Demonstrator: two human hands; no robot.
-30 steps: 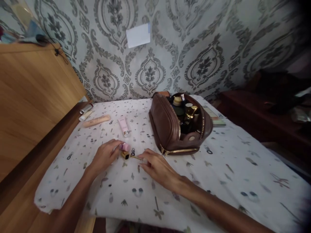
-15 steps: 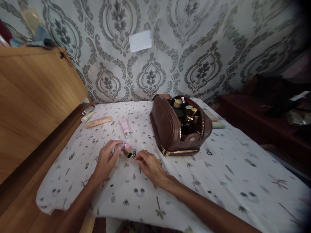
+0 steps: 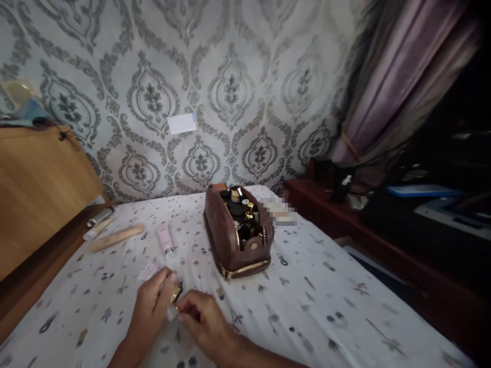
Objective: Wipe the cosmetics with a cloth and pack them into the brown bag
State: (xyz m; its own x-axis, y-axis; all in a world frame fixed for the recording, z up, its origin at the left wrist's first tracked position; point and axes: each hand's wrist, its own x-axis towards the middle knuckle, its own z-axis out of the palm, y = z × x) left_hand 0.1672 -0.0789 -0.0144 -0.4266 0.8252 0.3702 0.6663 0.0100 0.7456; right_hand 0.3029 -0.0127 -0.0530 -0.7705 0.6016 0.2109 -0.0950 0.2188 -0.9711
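My left hand [image 3: 151, 299] is closed on a small gold tube [image 3: 175, 293] with a dark end. My right hand [image 3: 205, 317] meets it from the right, fingertips pinched on a slim gold piece [image 3: 176, 306]; blur hides whether the two parts are joined. A pale pink-and-white item [image 3: 149, 271] lies just behind my left hand. Farther back, a pink squeeze tube [image 3: 165, 240] with a silver cap rests on the cloth. Right of it stands a brown toiletry bag [image 3: 218, 230], unzipped at the top, with several bottles and jars inside.
A peach-coloured long tube [image 3: 117, 237], a whitish tube [image 3: 97, 229] and a silver cylinder [image 3: 100, 216] lie at the left edge of the patterned cloth [image 3: 307, 286]. A wooden cabinet [image 3: 42, 184] borders the left. On the right is a dark red surface [image 3: 307, 191] with dark items.
The view has swung right and tilted up, bringing a curtain into sight. My hands have drawn closer together around the gold tube, and the pink-and-white item now lies apart behind my left hand.
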